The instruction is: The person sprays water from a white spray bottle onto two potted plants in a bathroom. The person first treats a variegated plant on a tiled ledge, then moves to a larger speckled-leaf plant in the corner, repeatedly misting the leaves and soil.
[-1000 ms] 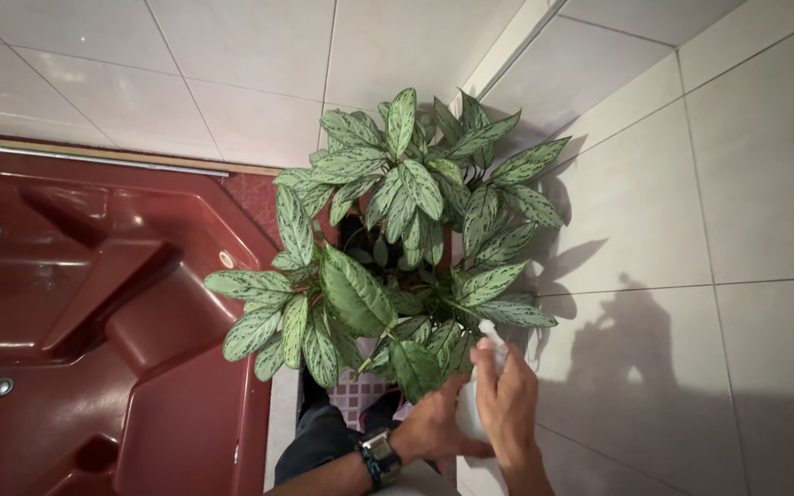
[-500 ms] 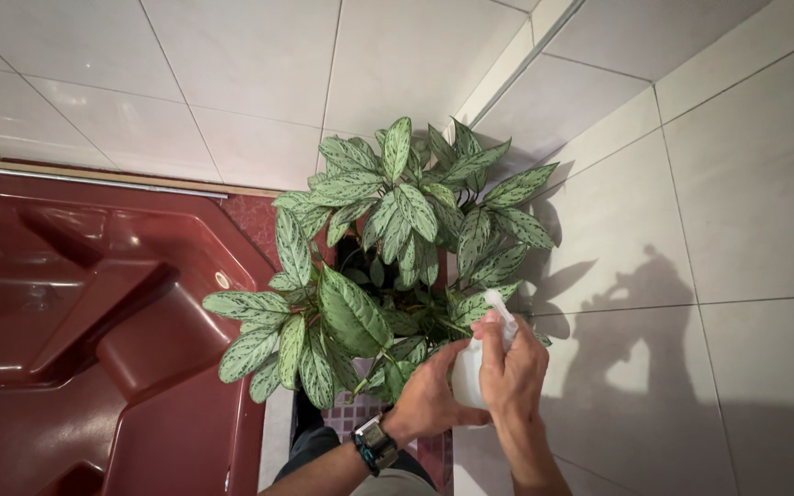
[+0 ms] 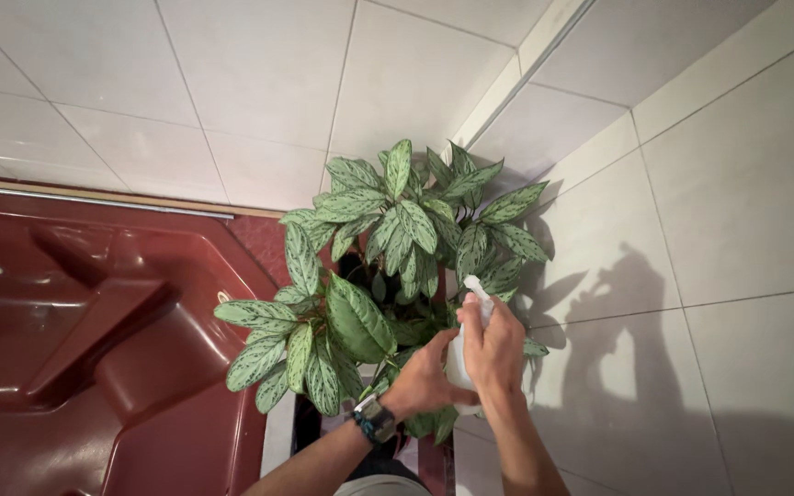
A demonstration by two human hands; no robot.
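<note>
- The right hand (image 3: 493,354) is wrapped around a white spray bottle (image 3: 461,354), its grip closed on the body with the nozzle tip showing above the fingers, pointing toward the leaves.
- The left hand (image 3: 425,378), with a wristwatch (image 3: 374,422) on its wrist, cups the bottle from the other side; its grip looks closed on the bottle, though the fingers are partly hidden behind it.
- The bottle sits low at the near edge of the potted plant (image 3: 388,266), just touching or brushing the front leaves. I cannot tell which.
- The plant stands in the corner of the tiled wall (image 3: 737,184), beside a dark red tub (image 3: 94,321).
- To do it well, I judge: keep the bottle upright, steady the base with the left hand, squeeze with the right only, and hold the nozzle a little clear of the foliage so the mist spreads rather than soaking one leaf.
</note>
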